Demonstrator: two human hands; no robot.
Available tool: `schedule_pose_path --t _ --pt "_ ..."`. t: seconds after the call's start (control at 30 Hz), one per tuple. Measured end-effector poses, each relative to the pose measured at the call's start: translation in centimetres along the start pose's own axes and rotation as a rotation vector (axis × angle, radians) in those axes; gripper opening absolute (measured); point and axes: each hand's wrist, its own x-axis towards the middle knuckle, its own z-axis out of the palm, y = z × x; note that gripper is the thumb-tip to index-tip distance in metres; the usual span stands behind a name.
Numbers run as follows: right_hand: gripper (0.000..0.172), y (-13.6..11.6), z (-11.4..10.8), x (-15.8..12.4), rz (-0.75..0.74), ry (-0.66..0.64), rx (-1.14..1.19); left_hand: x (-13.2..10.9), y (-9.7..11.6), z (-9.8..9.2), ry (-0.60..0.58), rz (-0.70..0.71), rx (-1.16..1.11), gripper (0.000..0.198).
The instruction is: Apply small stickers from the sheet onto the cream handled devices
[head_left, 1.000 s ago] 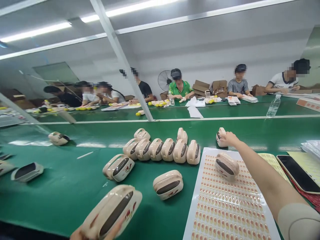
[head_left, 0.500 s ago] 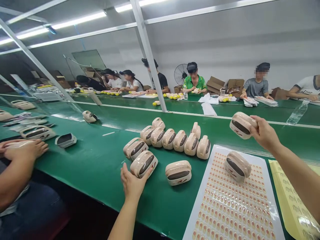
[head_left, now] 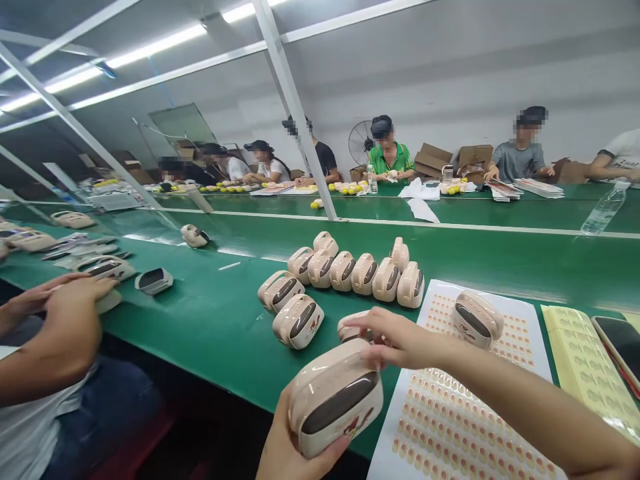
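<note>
Close in front of me, my left hand (head_left: pixel 300 440) is closed around a beige handled plastic device (head_left: pixel 335 400) with a long dark window and a small reddish-brown picture low on its side. It is tilted, window towards me. My right hand (head_left: pixel 393 339) reaches in from the right, its bent fingers on the device's upper right end. Just behind, another beige device (head_left: pixel 353 325) is mostly hidden. To its left on the table stands a matching device (head_left: pixel 300 322). Under my right forearm lies a white sheet (head_left: pixel 435 417) with rows of small oval stickers, and a device (head_left: pixel 477 320) rests on its far part.
A cluster of beige devices (head_left: pixel 343 271) stands farther back on the green table (head_left: pixel 200 333). On the right lie a yellow sheet (head_left: pixel 575 360) and a phone (head_left: pixel 620 340). At left, a co-worker's hands (head_left: pixel 75 287) work beside a grey shell piece (head_left: pixel 154 281). A metal post (head_left: pixel 300 120) rises ahead.
My right hand has come left and down from above the sticker sheet with its device, which is now in my left hand. My left hand has left the device on the table.
</note>
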Motion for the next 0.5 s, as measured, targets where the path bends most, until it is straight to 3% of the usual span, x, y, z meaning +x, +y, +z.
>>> schedule_pose_path --t 0.07,0.17,0.27,0.5 --pt "0.057 2.4 1.6 1.7 0.204 0.02 -0.184 0.3 -2.2 -0.7 0.096 -0.026 -0.003 0.072" --pt "0.038 5.5 3.6 3.4 0.367 0.069 -0.389 1.3 -5.3 -1.0 0.23 -0.084 -0.066 0.07" --pt "0.023 7.4 4.4 3.6 0.369 0.099 -0.431 2.7 -7.4 -0.5 0.333 -0.137 -0.059 0.072" --pt "0.025 9.1 3.0 1.3 0.267 0.153 -0.48 5.5 -8.8 2.5 0.401 -0.153 0.157 0.068"
